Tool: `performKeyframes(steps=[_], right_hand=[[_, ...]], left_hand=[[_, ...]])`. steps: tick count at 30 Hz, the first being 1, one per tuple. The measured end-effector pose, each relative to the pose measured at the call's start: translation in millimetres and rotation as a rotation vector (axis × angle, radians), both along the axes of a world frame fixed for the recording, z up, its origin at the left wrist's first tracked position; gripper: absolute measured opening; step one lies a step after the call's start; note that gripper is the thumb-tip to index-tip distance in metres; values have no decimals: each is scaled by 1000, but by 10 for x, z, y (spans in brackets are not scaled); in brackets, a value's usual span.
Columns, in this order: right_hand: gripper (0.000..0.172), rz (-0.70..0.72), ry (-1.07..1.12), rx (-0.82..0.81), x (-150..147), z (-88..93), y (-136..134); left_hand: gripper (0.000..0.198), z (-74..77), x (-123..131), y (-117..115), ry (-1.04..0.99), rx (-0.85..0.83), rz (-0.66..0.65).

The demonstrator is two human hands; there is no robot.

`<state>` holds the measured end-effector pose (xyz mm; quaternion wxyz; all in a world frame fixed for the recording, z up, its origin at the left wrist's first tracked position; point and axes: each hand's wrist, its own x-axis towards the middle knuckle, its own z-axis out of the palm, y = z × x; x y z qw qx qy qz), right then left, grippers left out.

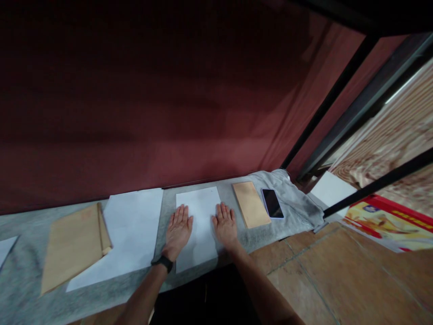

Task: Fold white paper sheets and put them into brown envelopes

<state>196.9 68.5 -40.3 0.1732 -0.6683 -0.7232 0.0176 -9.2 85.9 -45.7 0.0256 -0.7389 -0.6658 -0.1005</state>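
A white sheet of paper lies upright before me on a narrow surface covered with grey cloth. My left hand rests flat over its left edge, fingers stretched out and pointing away from me. On the opposite edge, my right hand lies flat too, fingers extended. Neither hand grips anything. Just right of my right hand is a small brown envelope. Larger white paper spreads out to the left of my left hand, partly under a big brown envelope with a folded flap.
A phone with a dark screen lies near the right end of the cloth. Behind stands a dark red wall. Black metal bars rise at the right. A red and yellow printed box sits on the tiled floor.
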Motion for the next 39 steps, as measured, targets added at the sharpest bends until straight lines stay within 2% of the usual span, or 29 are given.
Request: performKeyframes(steps=[3,5,9,13,16,20,23,25,27,28,31,33,36,39], right_hand=[[58,-42,5,13,1,-37,-13],[57,-41,7,39,-16,-55,-13],[54,-42,6,115,-37,-86,-10],[53,-44,-7,171,-44,-114,-10],[54,-51,-1,192,-49,-129,-5],[56,-56,13,169,-51,-126,5],[56,-62,21,133,-48,-102,4],[57,-51,25,112,-49,-78,-1],[57,-45,30,90,-51,-55,-7],[57,-45,32,77,-51,-46,-10],[57,-44,21,40,-30,-25,-14],[58,-38,5,21,-2,-8,-6],[58,-34,5,19,-5,42,5],[57,-85,40,11,-169,103,-56]], left_hand=[[63,17,1,143,-11,45,109],[63,56,138,273,-24,68,93],[57,117,572,573,-60,-32,-204],[57,129,810,854,-56,-85,-314],[58,125,732,1002,-52,-69,-290],[61,88,376,1035,-59,-38,-165],[62,47,56,866,-51,-5,-75],[62,32,-89,638,-47,-10,19],[61,29,-126,326,-39,32,105],[61,30,-101,152,-33,68,114],[58,27,81,-346,-27,112,-59],[58,28,215,-581,-42,92,-108],[59,50,327,-729,-55,65,-104],[58,96,334,-725,-34,56,-91]])
